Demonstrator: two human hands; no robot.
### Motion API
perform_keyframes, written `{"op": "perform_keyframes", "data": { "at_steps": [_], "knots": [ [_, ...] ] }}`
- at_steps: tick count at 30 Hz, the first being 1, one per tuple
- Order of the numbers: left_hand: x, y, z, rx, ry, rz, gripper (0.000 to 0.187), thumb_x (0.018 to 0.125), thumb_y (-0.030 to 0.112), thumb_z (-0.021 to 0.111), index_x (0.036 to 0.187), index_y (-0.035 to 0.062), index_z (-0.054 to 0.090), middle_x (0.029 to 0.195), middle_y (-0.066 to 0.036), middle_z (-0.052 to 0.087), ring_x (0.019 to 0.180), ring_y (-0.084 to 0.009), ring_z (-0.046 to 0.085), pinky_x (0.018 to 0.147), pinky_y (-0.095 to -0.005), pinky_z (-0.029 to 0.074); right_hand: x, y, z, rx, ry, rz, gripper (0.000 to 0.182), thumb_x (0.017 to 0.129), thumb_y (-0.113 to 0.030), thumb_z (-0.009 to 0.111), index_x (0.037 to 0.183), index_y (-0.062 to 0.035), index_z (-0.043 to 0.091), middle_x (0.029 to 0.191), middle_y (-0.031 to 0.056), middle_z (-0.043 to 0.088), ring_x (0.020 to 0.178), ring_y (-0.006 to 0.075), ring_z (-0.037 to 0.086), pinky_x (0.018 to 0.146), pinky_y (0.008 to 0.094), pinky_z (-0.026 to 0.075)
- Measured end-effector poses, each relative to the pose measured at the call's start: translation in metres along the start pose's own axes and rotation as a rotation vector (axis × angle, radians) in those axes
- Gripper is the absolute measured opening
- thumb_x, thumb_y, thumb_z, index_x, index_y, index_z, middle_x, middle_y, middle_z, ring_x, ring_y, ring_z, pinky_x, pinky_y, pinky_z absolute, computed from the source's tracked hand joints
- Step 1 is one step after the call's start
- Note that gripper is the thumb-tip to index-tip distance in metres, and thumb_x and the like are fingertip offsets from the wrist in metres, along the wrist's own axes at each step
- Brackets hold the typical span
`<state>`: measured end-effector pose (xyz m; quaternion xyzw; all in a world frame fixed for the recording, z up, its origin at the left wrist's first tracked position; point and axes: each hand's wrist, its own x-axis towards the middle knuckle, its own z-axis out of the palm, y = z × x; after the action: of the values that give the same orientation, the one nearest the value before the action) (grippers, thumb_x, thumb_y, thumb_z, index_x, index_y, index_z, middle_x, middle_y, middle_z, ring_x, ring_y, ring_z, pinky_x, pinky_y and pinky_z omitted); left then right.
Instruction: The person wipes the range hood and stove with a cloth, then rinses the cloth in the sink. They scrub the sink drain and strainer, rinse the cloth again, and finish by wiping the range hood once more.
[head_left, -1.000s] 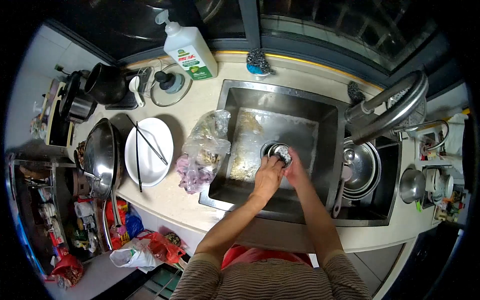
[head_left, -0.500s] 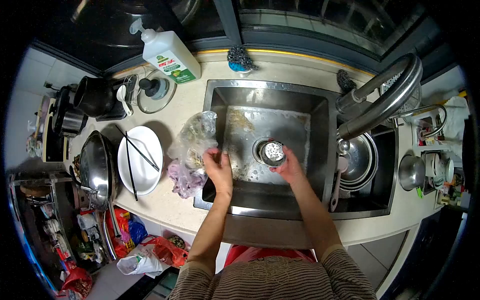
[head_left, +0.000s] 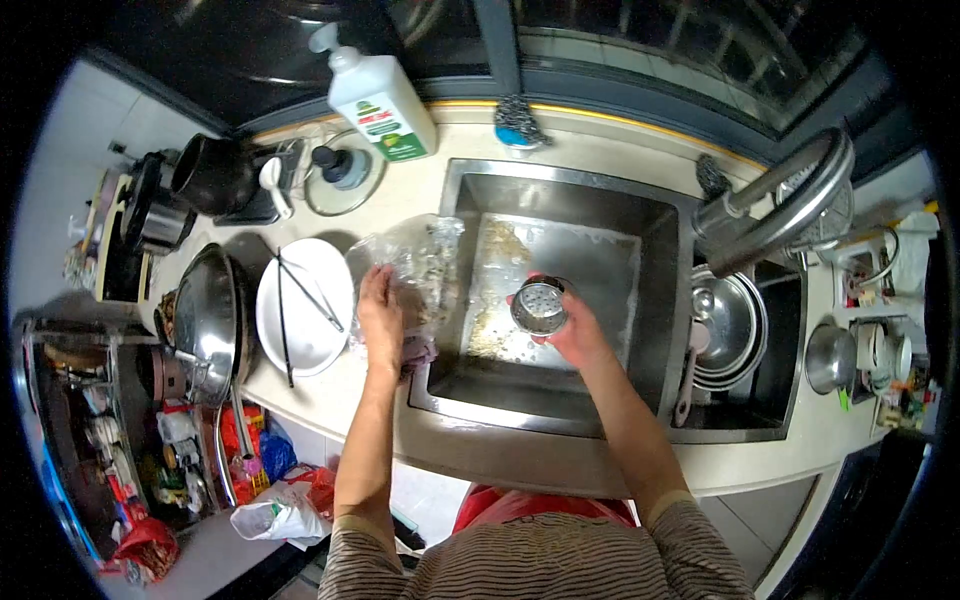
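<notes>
My right hand (head_left: 577,328) holds a metal sink strainer (head_left: 540,308) over the sink basin (head_left: 590,265), with its perforated face toward me. Fingers show on both sides of its rim. On the counter at the basin's left edge, my left hand (head_left: 380,318) grips the near-left side of a clear plastic bag (head_left: 425,265). Scraps show through the plastic, and part of the bag lies hidden behind that hand. Wet yellowish residue (head_left: 495,335) clings to the left of the basin floor.
Left of the bag stands a white oval dish (head_left: 290,345) with black chopsticks across it. Beyond are a lidded wok (head_left: 212,310), a glass lid (head_left: 350,190) and a pump bottle (head_left: 385,110). The faucet (head_left: 780,215) arches over stacked metal bowls (head_left: 735,345) at the right.
My left hand has moved left and taken the bag's side outward, so the bag spreads wider. The strainer has tilted and come up nearer to me. The view has shifted.
</notes>
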<state>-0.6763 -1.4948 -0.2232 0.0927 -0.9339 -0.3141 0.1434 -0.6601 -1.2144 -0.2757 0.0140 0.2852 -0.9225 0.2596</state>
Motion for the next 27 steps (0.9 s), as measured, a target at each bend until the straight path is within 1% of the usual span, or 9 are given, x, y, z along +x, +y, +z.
{"op": "perform_keyframes", "data": {
  "at_steps": [2, 6, 9, 12, 15, 18, 19, 23, 27],
  "knots": [
    [-0.003, -0.002, -0.003, -0.291, 0.121, -0.039, 0.019, 0.086, 0.003, 0.049, 0.102, -0.003, 0.059, 0.102, -0.014, 0.057, 0.096, -0.0238, 0.054, 0.087, -0.029, 0.041, 0.006, 0.002, 0.015, -0.053, 0.022, -0.001, 0.061, 0.079, -0.043, 0.056, 0.127, -0.0081, 0.042, 0.114, 0.0245, 0.053, 0.088, 0.0219, 0.06, 0.055, 0.0275, 0.046],
    [-0.008, 0.005, -0.014, -0.581, 0.093, -0.338, 0.021, 0.089, 0.006, 0.048, 0.105, -0.0032, 0.056, 0.096, -0.011, 0.059, 0.089, -0.0191, 0.055, 0.081, -0.0279, 0.043, 0.02, 0.009, 0.044, -0.036, -0.037, 0.046, 0.054, 0.081, -0.039, 0.054, 0.126, -0.0115, 0.045, 0.108, 0.0032, 0.057, 0.088, 0.0176, 0.057, 0.055, 0.0339, 0.043],
    [-0.01, -0.001, -0.008, -0.485, 0.076, -0.254, 0.029, 0.087, 0.006, 0.05, 0.114, -0.0024, 0.052, 0.108, -0.016, 0.058, 0.101, -0.0244, 0.054, 0.087, -0.0306, 0.043, 0.031, 0.018, 0.058, -0.021, -0.031, 0.063, 0.05, 0.083, -0.037, 0.053, 0.125, -0.0113, 0.045, 0.111, 0.0039, 0.056, 0.093, 0.019, 0.056, 0.062, 0.0359, 0.047],
    [-0.019, 0.019, -0.016, -0.055, -0.042, -0.121, 0.041, 0.077, 0.008, 0.06, 0.116, -0.0022, 0.051, 0.109, -0.02, 0.056, 0.094, -0.0286, 0.056, 0.081, -0.0339, 0.045, 0.043, 0.029, 0.08, -0.078, 0.078, 0.025, 0.056, 0.084, -0.039, 0.051, 0.129, -0.0074, 0.04, 0.112, 0.0083, 0.057, 0.096, 0.0215, 0.057, 0.073, 0.0367, 0.048],
    [-0.023, 0.016, -0.007, -0.176, -0.033, -0.269, 0.034, 0.075, 0.008, 0.059, 0.109, 0.0011, 0.058, 0.082, -0.016, 0.062, 0.07, -0.0286, 0.059, 0.067, -0.0342, 0.047, 0.058, 0.04, 0.093, -0.136, 0.003, 0.035, 0.043, 0.084, -0.026, 0.052, 0.124, -0.01, 0.047, 0.114, 0.0066, 0.054, 0.105, 0.0211, 0.052, 0.086, 0.0399, 0.044],
    [-0.025, 0.007, -0.004, -0.361, -0.091, -0.199, 0.032, 0.075, 0.006, 0.056, 0.107, 0.003, 0.059, 0.07, -0.014, 0.061, 0.059, -0.0251, 0.058, 0.062, -0.0316, 0.047, 0.064, 0.04, 0.128, -0.312, -0.051, -0.065, 0.042, 0.083, -0.022, 0.05, 0.124, -0.0094, 0.047, 0.114, 0.0072, 0.054, 0.104, 0.0202, 0.051, 0.09, 0.036, 0.041],
    [-0.026, 0.002, -0.004, -0.426, -0.16, -0.198, 0.034, 0.076, 0.002, 0.053, 0.109, 0.0028, 0.059, 0.065, -0.008, 0.06, 0.053, -0.0158, 0.054, 0.055, -0.025, 0.043, 0.07, 0.043, 0.134, -0.399, -0.012, -0.153, 0.044, 0.082, -0.022, 0.051, 0.123, -0.0075, 0.047, 0.112, 0.0078, 0.054, 0.103, 0.0186, 0.051, 0.091, 0.0324, 0.038],
    [-0.013, 0.002, -0.03, -1.075, -0.268, -0.406, 0.034, 0.076, -0.004, 0.047, 0.108, 0.0016, 0.057, 0.061, 0.005, 0.049, 0.053, -0.0034, 0.043, 0.049, -0.0164, 0.031, 0.089, 0.035, 0.145, -0.558, -0.086, -0.214, 0.047, 0.082, -0.024, 0.052, 0.125, -0.0046, 0.045, 0.112, 0.0076, 0.053, 0.103, 0.0175, 0.05, 0.09, 0.0309, 0.038],
    [0.01, 0.012, -0.055, -1.269, -0.26, -0.346, 0.034, 0.077, -0.005, 0.047, 0.109, 0.0014, 0.053, 0.065, 0.003, 0.051, 0.061, -0.0044, 0.046, 0.056, -0.0168, 0.036, 0.092, 0.035, 0.167, -0.368, -0.065, -0.158, 0.047, 0.084, -0.023, 0.048, 0.127, -0.0045, 0.042, 0.111, 0.008, 0.052, 0.104, 0.0193, 0.05, 0.092, 0.0327, 0.038]
  ]
}}
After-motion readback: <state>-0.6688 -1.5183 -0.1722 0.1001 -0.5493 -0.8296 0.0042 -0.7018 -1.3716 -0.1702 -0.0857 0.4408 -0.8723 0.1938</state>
